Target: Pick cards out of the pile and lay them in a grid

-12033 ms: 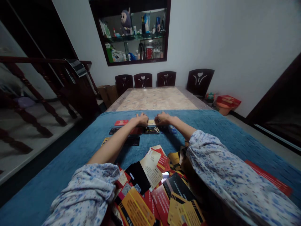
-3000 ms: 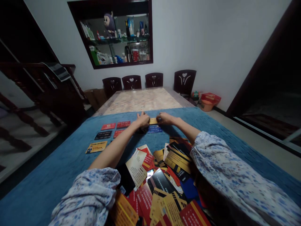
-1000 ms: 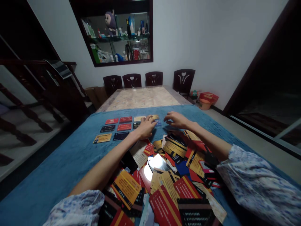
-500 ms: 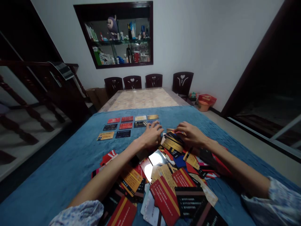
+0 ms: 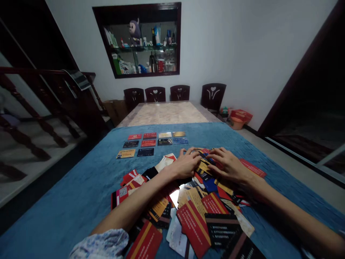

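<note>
Both hands are at the far side of a heaped pile of cards point(image 5: 194, 223) in red, black, gold and white. My left hand point(image 5: 187, 163) rests over the pile with bent, parted fingers, its tips touching cards near the middle. Facing it from the right, my right hand point(image 5: 228, 164) has its fingers spread across the top cards. Gold and black cards point(image 5: 203, 166) lie in the gap between the two hands. Beyond and to the left, several cards lie face up in neat rows, among them a yellow card point(image 5: 125, 154) and a dark blue card point(image 5: 146, 152).
A blue cloth point(image 5: 88, 187) covers the near part of the table; its bare stone-patterned top point(image 5: 167, 112) shows farther off. Dark chairs point(image 5: 214, 96) stand around the far end. A single red card point(image 5: 252, 168) lies right of my right hand.
My left hand has come off the row's right end, uncovering a blue card there. My right hand has flattened and spread over the pile. The view has shifted slightly.
</note>
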### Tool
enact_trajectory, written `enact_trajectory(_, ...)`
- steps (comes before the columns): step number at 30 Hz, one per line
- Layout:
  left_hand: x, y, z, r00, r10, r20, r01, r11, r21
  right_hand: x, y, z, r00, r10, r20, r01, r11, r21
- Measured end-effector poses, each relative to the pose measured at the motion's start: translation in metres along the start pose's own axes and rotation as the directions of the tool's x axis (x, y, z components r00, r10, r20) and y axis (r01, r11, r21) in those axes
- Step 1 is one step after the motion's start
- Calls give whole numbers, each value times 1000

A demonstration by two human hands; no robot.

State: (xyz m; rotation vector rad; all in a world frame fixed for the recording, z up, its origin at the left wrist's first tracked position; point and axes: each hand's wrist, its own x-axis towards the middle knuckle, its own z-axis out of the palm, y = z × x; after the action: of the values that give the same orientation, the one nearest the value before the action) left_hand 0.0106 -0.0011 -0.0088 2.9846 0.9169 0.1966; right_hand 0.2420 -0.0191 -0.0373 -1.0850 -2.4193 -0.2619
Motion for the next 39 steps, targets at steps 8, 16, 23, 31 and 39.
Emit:
enact_trajectory(8,-1,-3,9,999,46,28,-45,998,-43,-1,-6,1,999,-19,45,20,1000,-13)
enact_trajectory(16,-1,-6,7,999,25,28,-25,1000,1,0,-6,2,994,-34,104,29,998,56)
enact_trajectory(23,-1,-7,7,1000,1,15,-1,999,44,-1,-3,6,992,-33,124,24,997,71)
enact_trajectory(31,-3,-8,3,998,19,60,-20,1000,11,-2,-3,-1,983,-58,177,35,991,131)
enact_trajectory(39,-4,-9,-3,994,55,91,-52,998,-33,-1,-2,-1,981,-77,177,48,985,163)
